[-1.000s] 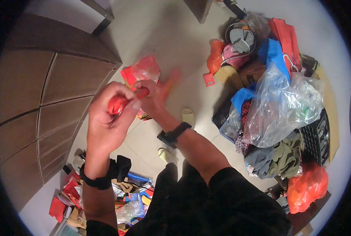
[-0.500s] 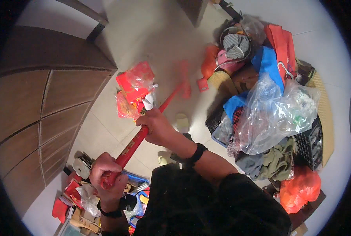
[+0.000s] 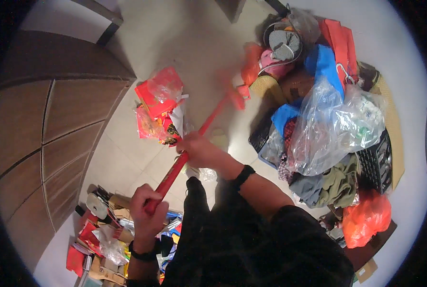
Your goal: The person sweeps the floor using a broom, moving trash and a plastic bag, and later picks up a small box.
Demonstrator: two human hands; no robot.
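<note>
A long red broom (image 3: 171,176) slants across the floor in front of me, held in both hands. My left hand (image 3: 149,210) is closed round the top end of its handle. Farther along, my right hand (image 3: 203,152) grips the handle with its fingers wrapped round. The broom's far end is smeared by motion, close to or touching a small red packet (image 3: 243,92) on the floor. Left of the handle lies a heap of red paper (image 3: 161,92) and clear plastic wrapping.
Brown cabinets (image 3: 74,129) line the left side. At the right is a large pile with a clear plastic bag (image 3: 314,138), clothes (image 3: 338,186) and an orange bag (image 3: 366,220). Boxes and loose clutter (image 3: 110,244) lie at the lower left.
Both hands have shifted right with the broom, the left one also upward. The broom's far end has swung right to the small red packet. A dark-clad leg now shows below.
</note>
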